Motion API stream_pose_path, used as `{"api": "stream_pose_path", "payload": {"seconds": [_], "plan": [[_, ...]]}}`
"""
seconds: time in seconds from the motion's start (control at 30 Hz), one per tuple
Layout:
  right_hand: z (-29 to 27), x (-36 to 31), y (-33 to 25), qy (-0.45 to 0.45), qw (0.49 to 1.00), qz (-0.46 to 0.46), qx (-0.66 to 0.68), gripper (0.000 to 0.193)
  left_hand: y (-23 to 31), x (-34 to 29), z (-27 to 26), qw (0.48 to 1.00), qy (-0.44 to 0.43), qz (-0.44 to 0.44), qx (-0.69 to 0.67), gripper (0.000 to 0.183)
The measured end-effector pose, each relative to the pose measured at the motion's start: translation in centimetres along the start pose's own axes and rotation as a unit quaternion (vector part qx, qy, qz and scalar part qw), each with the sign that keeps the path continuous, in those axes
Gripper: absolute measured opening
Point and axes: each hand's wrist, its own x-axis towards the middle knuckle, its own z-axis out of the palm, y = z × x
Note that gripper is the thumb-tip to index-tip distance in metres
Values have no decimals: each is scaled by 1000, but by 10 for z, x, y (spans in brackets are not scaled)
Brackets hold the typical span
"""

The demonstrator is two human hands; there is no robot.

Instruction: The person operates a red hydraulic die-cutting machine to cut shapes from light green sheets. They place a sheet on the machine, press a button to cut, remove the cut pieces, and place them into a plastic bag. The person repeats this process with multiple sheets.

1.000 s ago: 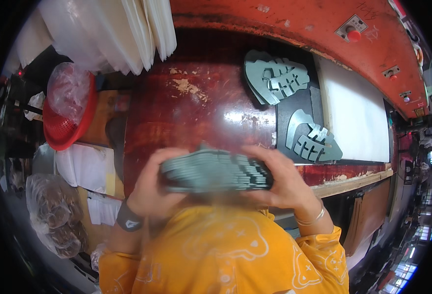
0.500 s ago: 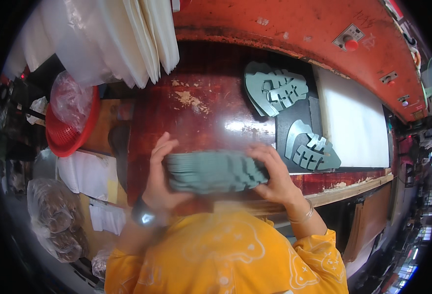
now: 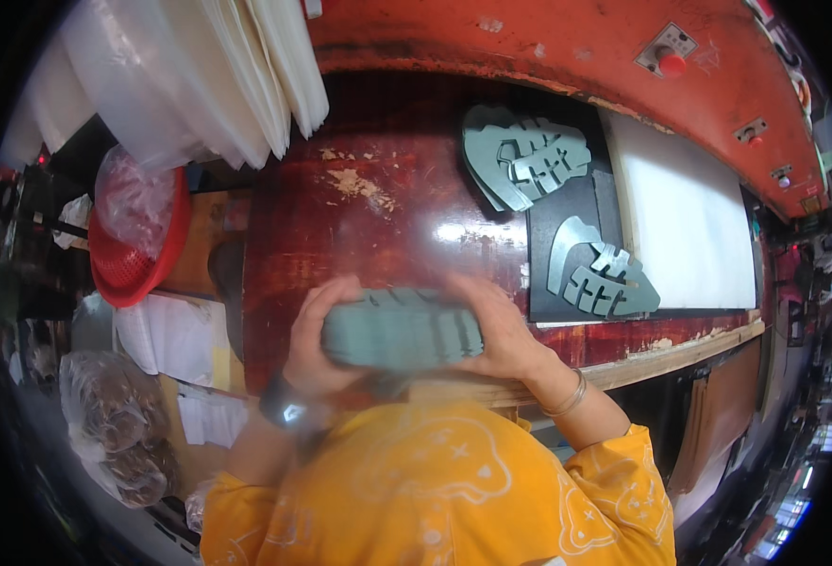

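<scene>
Between my two hands is a thick stack of grey-green cut sheet pieces [image 3: 402, 332], blurred by motion, over the near edge of the dark red table. My left hand [image 3: 319, 341] grips its left end, a watch on that wrist. On the opposite end, my right hand [image 3: 499, 330] has its fingers along the far side and the thumb on the near side; thin bangles circle the wrist. Farther right lie grey-green slotted pieces [image 3: 540, 170], several layered together, and another slotted group [image 3: 605, 278] nearer me on a black board.
A red machine [image 3: 548, 47] with buttons spans the back. A white board [image 3: 685, 226] lies at the right. Plastic sheets [image 3: 208, 75] hang at the upper left, above a red basket [image 3: 133, 269] holding a clear bag. Papers [image 3: 166, 340] and bagged items [image 3: 114, 406] sit at the left.
The stack has turned from showing loose, uneven layers to a more compact, even face, and its right end has shifted left with my right hand. My left hand's fingers have closed in around it.
</scene>
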Motion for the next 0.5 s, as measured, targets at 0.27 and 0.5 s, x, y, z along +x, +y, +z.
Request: {"api": "stream_pose_path", "payload": {"seconds": [0.27, 0.5], "plan": [[9, 12, 1, 22, 999, -20, 19, 68, -7, -13, 5, 992, 100, 23, -71, 93], [12, 22, -10, 5, 1000, 12, -1, 63, -22, -22, 14, 991, 86, 66, -79, 82]]}}
